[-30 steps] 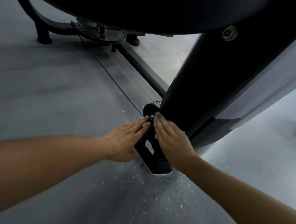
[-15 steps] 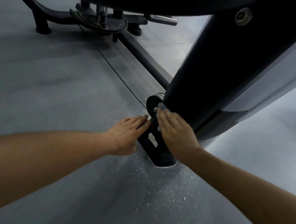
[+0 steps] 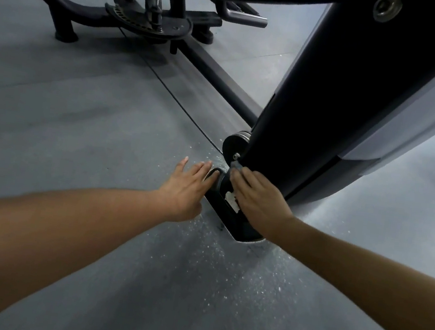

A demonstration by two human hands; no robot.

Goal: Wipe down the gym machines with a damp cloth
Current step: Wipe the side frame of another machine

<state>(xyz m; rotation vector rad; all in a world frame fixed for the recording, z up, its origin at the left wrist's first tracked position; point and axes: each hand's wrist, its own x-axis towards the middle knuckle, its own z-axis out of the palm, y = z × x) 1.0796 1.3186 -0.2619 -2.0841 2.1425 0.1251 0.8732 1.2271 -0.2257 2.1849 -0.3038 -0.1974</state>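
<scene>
Head view: the right hand (image 3: 259, 198) is laid flat, fingers straight, on the machine's base foot (image 3: 241, 229), near centre. The cloth (image 3: 236, 165) is mostly hidden under it; a grey corner shows at its far edge. Just left of the foot, the left hand (image 3: 186, 185) is held flat, empty, fingers spread. Progress is judged partial: the foot is being wiped; column (image 3: 330, 96) and far frame (image 3: 63, 22) status cannot be told.

Machine (image 3: 317, 95): big black column leaning up to the right, pale grey side panel, one bolt near the top. Its black foot (image 3: 241, 230) juts toward the camera at the base, with a worn white patch on top and a round black disc (image 3: 231, 142) just behind it. Cloth (image 3: 236, 164): only a small blue-grey tip shows, pressed flat at the column's lower edge under the straight fingers of the right hand (image 3: 258, 200).
</scene>
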